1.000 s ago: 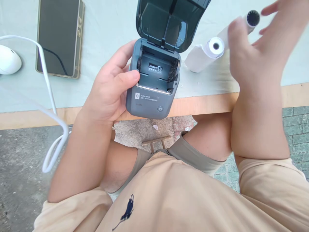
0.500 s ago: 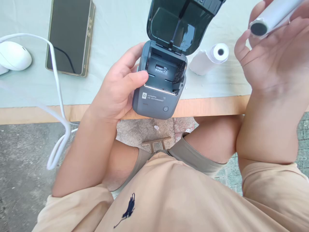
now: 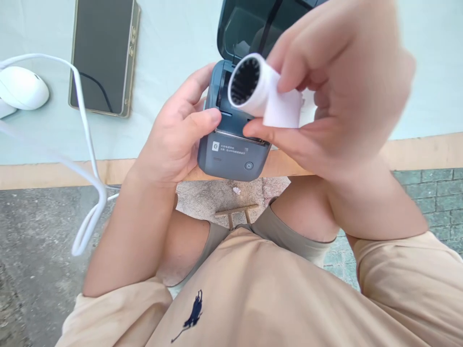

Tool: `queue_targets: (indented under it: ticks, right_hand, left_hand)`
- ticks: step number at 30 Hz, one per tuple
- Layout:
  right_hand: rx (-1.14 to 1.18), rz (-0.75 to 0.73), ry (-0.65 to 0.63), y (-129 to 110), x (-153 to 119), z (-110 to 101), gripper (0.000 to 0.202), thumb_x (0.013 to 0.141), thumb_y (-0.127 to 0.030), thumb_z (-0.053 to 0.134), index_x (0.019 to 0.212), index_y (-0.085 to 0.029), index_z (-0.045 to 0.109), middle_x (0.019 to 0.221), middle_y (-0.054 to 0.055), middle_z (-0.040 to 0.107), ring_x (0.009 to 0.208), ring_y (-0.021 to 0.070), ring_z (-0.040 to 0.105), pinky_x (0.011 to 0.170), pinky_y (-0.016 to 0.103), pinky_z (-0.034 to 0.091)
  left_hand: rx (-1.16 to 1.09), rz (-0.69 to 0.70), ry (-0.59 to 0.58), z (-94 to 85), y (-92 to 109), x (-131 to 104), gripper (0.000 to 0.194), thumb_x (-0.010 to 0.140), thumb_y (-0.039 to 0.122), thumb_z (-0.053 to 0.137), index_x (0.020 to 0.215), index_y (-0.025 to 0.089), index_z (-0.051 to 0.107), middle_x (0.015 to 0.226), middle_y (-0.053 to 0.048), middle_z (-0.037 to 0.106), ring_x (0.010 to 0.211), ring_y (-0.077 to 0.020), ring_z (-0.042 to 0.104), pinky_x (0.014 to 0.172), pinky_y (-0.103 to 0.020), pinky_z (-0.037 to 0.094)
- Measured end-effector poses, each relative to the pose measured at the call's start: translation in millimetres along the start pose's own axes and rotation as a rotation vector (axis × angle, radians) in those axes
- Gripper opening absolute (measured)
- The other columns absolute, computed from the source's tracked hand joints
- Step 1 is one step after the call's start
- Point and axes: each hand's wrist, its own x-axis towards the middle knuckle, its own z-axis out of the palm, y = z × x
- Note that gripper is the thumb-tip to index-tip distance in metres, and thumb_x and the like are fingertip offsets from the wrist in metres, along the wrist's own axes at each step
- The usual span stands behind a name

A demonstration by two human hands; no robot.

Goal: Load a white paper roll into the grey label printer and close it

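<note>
My left hand (image 3: 186, 127) holds a dark grey printer (image 3: 231, 156) by its left side, the thumb on the edge of the paper bay. The printer's dark lid (image 3: 246, 29) stands raised at the back. Between the thumb and fingers of my right hand (image 3: 325, 91) is a white paper roll (image 3: 267, 91), its hollow dark core facing left. The roll hangs over the right part of the bay, with a loose flap of paper bent down. Whether it touches the printer, I cannot tell. My right hand covers part of the lid and the bay's right side.
On the pale cloth (image 3: 173, 29) at the left lie a phone (image 3: 103, 53) and a white mouse (image 3: 25, 87). A white cable (image 3: 85, 120) loops over the table's wooden edge (image 3: 54, 174) and hangs down. My legs are beneath the table edge, near a small wooden stool (image 3: 237, 210).
My right hand has come in from the upper right with the paper roll, now over the printer. It hides the small roll on the cloth. My left hand keeps its hold.
</note>
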Motion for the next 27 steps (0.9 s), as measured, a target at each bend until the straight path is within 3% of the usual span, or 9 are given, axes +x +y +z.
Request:
queue_targets:
  ticks: [4, 7, 10, 13, 16, 21, 24, 27]
  right_hand:
    - [-0.308, 0.023, 0.12, -18.3, 10.9, 6.8, 0.031, 0.09, -0.045, 0.054, 0.081, -0.016, 0.048, 0.092, 0.004, 0.058, 0.088, 0.0143, 0.057, 0.078, 0.03, 0.049]
    - [-0.385, 0.098, 0.074, -19.7, 10.8, 10.6, 0.028, 0.088, -0.041, 0.058, 0.079, -0.017, 0.048, 0.091, 0.003, 0.061, 0.082, 0.0148, 0.058, 0.072, 0.03, 0.046]
    - [-0.379, 0.021, -0.025, -12.5, 7.7, 11.5, 0.022, 0.087, -0.037, 0.059, 0.081, -0.017, 0.051, 0.094, 0.001, 0.066, 0.084, 0.0162, 0.063, 0.069, 0.029, 0.046]
    - [-0.366, -0.131, 0.099, -8.0, 3.1, 10.0, 0.018, 0.086, -0.033, 0.06, 0.081, -0.017, 0.054, 0.097, 0.0, 0.067, 0.091, 0.0172, 0.065, 0.077, 0.03, 0.048]
    - [-0.419, -0.185, 0.187, -10.5, -2.3, 9.6, 0.02, 0.086, -0.036, 0.06, 0.079, -0.017, 0.054, 0.083, 0.001, 0.062, 0.082, 0.0162, 0.061, 0.072, 0.03, 0.042]
    - [-0.415, -0.345, 0.181, -17.5, -7.8, 18.7, 0.023, 0.085, -0.04, 0.063, 0.081, -0.018, 0.055, 0.07, -0.002, 0.058, 0.067, 0.0107, 0.052, 0.064, 0.029, 0.028]
    - [-0.361, -0.361, 0.132, -20.9, -8.5, 21.4, 0.027, 0.086, -0.046, 0.061, 0.086, -0.019, 0.057, 0.074, -0.004, 0.062, 0.072, 0.0114, 0.058, 0.066, 0.03, 0.032]
    - [-0.195, -0.28, 0.129, -20.5, -8.8, 15.1, 0.016, 0.089, -0.036, 0.058, 0.086, -0.02, 0.059, 0.07, -0.004, 0.06, 0.073, 0.0086, 0.061, 0.069, 0.027, 0.038]
  left_hand:
    - [-0.005, 0.023, -0.011, 0.0, -1.8, -1.6, 0.059, 0.085, 0.037, 0.059, 0.136, 0.012, 0.042, 0.116, -0.007, 0.065, 0.129, -0.0326, 0.056, 0.096, -0.05, 0.058]
    - [0.006, -0.009, 0.045, 1.8, -0.4, -3.3, 0.055, 0.085, 0.035, 0.059, 0.134, 0.016, 0.046, 0.118, -0.006, 0.064, 0.124, -0.0326, 0.06, 0.097, -0.05, 0.057]
    - [0.002, -0.073, 0.114, 4.2, 2.4, -5.1, 0.045, 0.089, 0.027, 0.051, 0.133, 0.019, 0.047, 0.12, -0.005, 0.062, 0.124, -0.0311, 0.061, 0.098, -0.05, 0.056]
    - [0.003, -0.048, 0.09, 6.0, 4.7, -6.1, 0.047, 0.089, 0.026, 0.052, 0.134, 0.016, 0.046, 0.119, -0.007, 0.064, 0.124, -0.0308, 0.061, 0.1, -0.049, 0.055]
    - [0.002, -0.021, 0.085, 9.0, 6.6, -6.5, 0.05, 0.088, 0.028, 0.057, 0.134, 0.013, 0.046, 0.118, -0.009, 0.065, 0.12, -0.0285, 0.063, 0.098, -0.041, 0.057]
    - [-0.015, -0.003, 0.033, 11.5, 8.0, -6.0, 0.047, 0.093, 0.035, 0.048, 0.134, 0.012, 0.044, 0.109, -0.009, 0.066, 0.086, -0.017, 0.07, 0.074, -0.031, 0.058]
    - [0.06, 0.029, -0.028, 4.2, 4.3, -4.5, 0.055, 0.089, 0.038, 0.055, 0.136, 0.014, 0.042, 0.108, -0.007, 0.063, 0.084, -0.0142, 0.068, 0.077, -0.034, 0.058]
    - [0.153, 0.075, -0.092, -4.4, -0.6, -3.2, 0.069, 0.082, 0.032, 0.062, 0.14, 0.012, 0.032, 0.11, -0.006, 0.06, 0.095, -0.0156, 0.066, 0.086, -0.041, 0.057]
